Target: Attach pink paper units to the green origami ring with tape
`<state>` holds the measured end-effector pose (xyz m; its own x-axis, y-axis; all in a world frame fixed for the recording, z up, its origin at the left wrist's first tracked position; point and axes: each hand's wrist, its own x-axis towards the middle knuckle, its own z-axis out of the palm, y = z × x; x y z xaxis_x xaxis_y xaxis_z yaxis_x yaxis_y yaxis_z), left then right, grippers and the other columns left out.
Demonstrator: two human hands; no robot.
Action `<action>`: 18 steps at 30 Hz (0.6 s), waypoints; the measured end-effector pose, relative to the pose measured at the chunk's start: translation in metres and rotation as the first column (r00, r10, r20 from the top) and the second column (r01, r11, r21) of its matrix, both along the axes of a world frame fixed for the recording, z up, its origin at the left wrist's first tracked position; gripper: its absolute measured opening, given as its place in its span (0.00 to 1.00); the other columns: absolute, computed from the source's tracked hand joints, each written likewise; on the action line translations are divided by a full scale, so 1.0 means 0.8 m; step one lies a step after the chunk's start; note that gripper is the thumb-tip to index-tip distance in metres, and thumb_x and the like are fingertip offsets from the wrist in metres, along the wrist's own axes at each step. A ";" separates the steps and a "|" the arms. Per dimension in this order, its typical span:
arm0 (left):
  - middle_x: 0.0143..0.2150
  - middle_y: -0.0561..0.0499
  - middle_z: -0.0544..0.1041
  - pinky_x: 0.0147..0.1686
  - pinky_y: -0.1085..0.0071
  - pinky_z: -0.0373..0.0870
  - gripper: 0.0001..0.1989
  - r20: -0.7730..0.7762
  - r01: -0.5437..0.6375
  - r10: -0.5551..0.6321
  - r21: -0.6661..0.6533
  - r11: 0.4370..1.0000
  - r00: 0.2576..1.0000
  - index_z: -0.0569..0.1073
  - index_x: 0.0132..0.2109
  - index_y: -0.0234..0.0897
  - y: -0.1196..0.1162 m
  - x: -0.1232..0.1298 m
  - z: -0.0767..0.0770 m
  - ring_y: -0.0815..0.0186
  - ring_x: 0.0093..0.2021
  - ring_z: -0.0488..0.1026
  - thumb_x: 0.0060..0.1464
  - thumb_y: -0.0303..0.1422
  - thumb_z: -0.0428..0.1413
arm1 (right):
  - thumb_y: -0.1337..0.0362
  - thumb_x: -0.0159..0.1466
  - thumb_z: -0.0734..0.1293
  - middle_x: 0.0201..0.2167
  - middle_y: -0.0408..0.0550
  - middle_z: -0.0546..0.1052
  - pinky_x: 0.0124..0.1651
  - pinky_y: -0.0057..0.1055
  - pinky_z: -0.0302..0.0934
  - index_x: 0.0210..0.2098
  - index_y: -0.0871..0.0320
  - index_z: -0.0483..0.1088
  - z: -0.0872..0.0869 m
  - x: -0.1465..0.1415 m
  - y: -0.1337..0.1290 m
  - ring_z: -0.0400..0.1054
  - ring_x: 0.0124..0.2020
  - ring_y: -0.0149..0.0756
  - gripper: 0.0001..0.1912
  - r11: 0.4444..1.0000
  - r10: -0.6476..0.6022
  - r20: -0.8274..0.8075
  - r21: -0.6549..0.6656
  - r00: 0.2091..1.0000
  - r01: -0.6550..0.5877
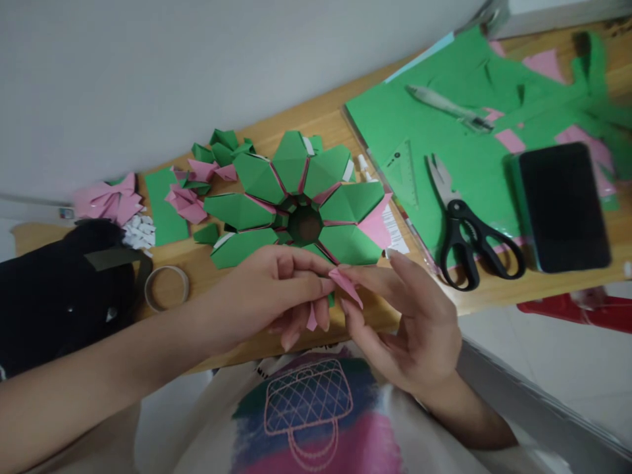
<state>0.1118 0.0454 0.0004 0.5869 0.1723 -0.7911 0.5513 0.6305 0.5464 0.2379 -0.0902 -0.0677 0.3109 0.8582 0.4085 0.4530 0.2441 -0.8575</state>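
**Pink paper fold pinched in the left hand, in front of a green paper flower**

The black fabric bag (59,296) sits at the left end of the wooden bench (323,122); its contents are hidden. Beside it stands a ring of tape (168,268), flat on its side.

The left hand (286,283) is closed at thumb and forefinger, pinching a small pink folded piece (347,288) at the near edge of the bench. The right hand (419,322) is half curled, forefinger against the piece, thumb close below; whether it grips cannot be told.

Just beyond lies the flower (345,204): creased green paper petals, pink between them, around a round hollow. Left of it are a heap of small white pieces (139,232) and crumpled-looking pink folds (111,199). To the right, black-handled scissors (460,227) with metal blades and a clear triangular ruler (402,172) rest on smooth green sheets (375,118).
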 end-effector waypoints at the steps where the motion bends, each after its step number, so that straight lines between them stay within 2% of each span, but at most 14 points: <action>1: 0.22 0.55 0.77 0.12 0.84 0.57 0.04 -0.003 -0.001 0.001 -0.005 1.000 1.000 0.75 0.35 0.35 0.000 0.001 0.000 0.78 0.12 0.65 0.54 0.31 0.58 | 0.76 0.58 0.69 0.48 0.50 0.80 0.51 0.39 0.72 0.68 0.52 0.50 0.001 0.001 0.000 0.76 0.46 0.39 0.44 1.000 0.007 0.015 -0.008 1.000 -0.007; 5: 0.22 0.56 0.77 0.12 0.84 0.58 0.04 0.018 0.013 -0.013 -0.020 1.000 1.000 0.75 0.36 0.35 0.001 0.001 -0.001 0.78 0.12 0.65 0.55 0.31 0.58 | 0.76 0.58 0.69 0.47 0.51 0.80 0.49 0.37 0.74 0.68 0.54 0.50 0.005 0.005 0.001 0.77 0.45 0.39 0.43 1.000 0.018 0.054 -0.017 0.998 -0.017; 14: 0.24 0.56 0.77 0.13 0.85 0.58 0.06 0.050 0.006 -0.006 -0.002 1.000 0.999 0.77 0.35 0.34 -0.001 0.004 -0.002 0.80 0.13 0.64 0.55 0.33 0.60 | 0.74 0.59 0.69 0.49 0.49 0.80 0.46 0.43 0.75 0.68 0.47 0.51 0.005 0.001 0.001 0.78 0.42 0.44 0.42 0.999 -0.008 0.004 -0.045 1.000 0.008; 18: 0.25 0.55 0.78 0.13 0.84 0.56 0.07 0.036 0.000 0.000 -0.003 1.000 0.999 0.80 0.36 0.36 -0.001 0.006 -0.003 0.81 0.13 0.63 0.54 0.35 0.62 | 0.76 0.59 0.68 0.45 0.49 0.81 0.45 0.43 0.75 0.68 0.49 0.51 0.007 0.003 0.001 0.77 0.41 0.43 0.42 1.000 -0.017 0.011 -0.023 1.000 0.017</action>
